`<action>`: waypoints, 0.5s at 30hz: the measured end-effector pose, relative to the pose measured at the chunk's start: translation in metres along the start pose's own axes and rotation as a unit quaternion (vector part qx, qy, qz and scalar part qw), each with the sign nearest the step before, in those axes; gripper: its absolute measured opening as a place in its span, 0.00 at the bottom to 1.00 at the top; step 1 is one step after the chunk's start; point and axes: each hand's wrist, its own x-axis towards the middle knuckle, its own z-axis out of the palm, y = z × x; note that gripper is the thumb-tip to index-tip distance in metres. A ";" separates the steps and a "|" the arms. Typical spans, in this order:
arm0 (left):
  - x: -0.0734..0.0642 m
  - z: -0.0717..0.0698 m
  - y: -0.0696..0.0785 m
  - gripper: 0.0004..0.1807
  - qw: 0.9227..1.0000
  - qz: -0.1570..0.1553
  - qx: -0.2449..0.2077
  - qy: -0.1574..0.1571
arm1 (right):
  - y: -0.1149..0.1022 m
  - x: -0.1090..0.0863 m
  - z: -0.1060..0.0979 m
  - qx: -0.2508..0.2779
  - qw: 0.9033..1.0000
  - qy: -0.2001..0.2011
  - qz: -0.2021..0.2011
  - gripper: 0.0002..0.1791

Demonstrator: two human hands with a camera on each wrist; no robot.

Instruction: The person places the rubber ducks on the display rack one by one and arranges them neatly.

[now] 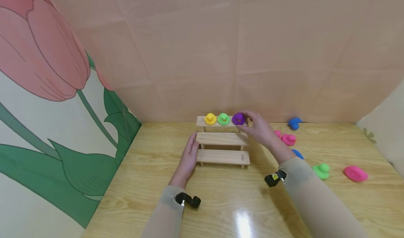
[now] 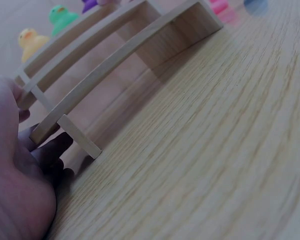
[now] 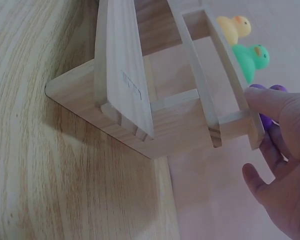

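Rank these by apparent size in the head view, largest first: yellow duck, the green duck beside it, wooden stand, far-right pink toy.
1. Wooden stand
2. Far-right pink toy
3. Yellow duck and green duck: these look alike, so unranked.

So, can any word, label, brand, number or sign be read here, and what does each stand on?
Readable text: none.
Too small and blurred to read: a mark near the right end of the bottom step, so I can't say whether it is lettering.
I see no lettering on the ducks.
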 end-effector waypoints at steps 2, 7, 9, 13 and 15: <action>0.001 0.000 -0.001 0.33 1.000 0.001 0.000 0.000 | 0.000 0.000 0.000 0.002 1.000 0.001 -0.004 0.29; 0.001 -0.001 -0.003 0.32 1.000 0.006 -0.002 0.002 | -0.002 -0.001 0.000 0.004 1.000 0.002 -0.005 0.29; 0.000 -0.001 -0.003 0.33 1.000 0.008 -0.003 0.002 | -0.003 -0.001 0.000 0.004 1.000 0.000 -0.003 0.29; -0.001 -0.001 -0.003 0.32 1.000 0.004 -0.001 0.002 | -0.003 -0.001 -0.001 0.009 1.000 -0.005 -0.001 0.29; -0.001 -0.001 -0.003 0.31 1.000 0.000 0.000 0.002 | -0.003 -0.001 -0.001 0.011 1.000 -0.007 -0.001 0.29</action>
